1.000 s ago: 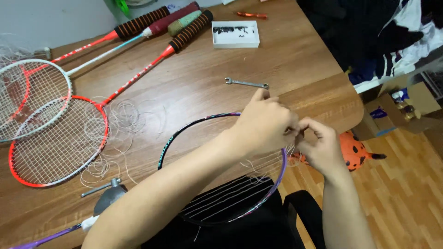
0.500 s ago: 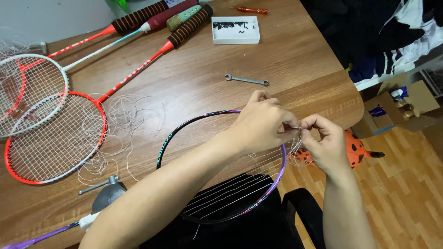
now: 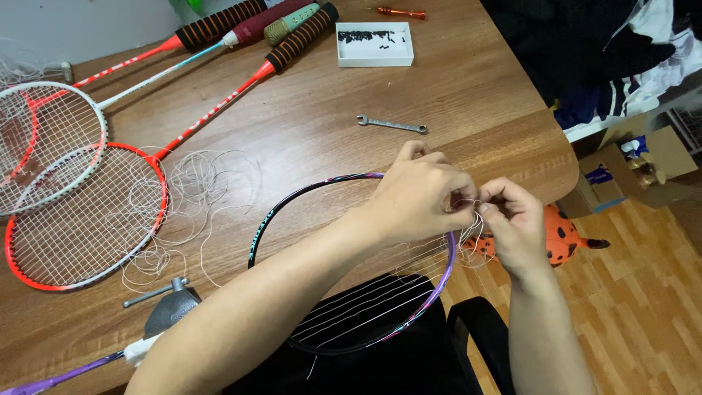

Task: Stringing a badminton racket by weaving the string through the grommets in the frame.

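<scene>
Both hands meet at the far edge of the black and purple racket, just where they were a moment ago. Left hand is curled shut, its fingers pinching the thin white string against the rim. Right hand is curled too, and it pinches the same string from the other side. The 2 hands touch each other.

Since the earlier pictures, very little has moved. The hands have come a bit closer together, and the string now loops more tightly between the fingertips. The racket has stayed in the same place, half on the wooden table and half over the person's lap. To me, this looks like slow, careful threading work at 1 small spot on the rim, not a big pull.

Only a few strings cross the lower part of the racket, so I think the stringing is far from done.

On the table lie a red racket and a white racket, a messy pile of loose string, a small wrench and a white box with tiny black bits inside. An orange toy sits on the floor.
</scene>
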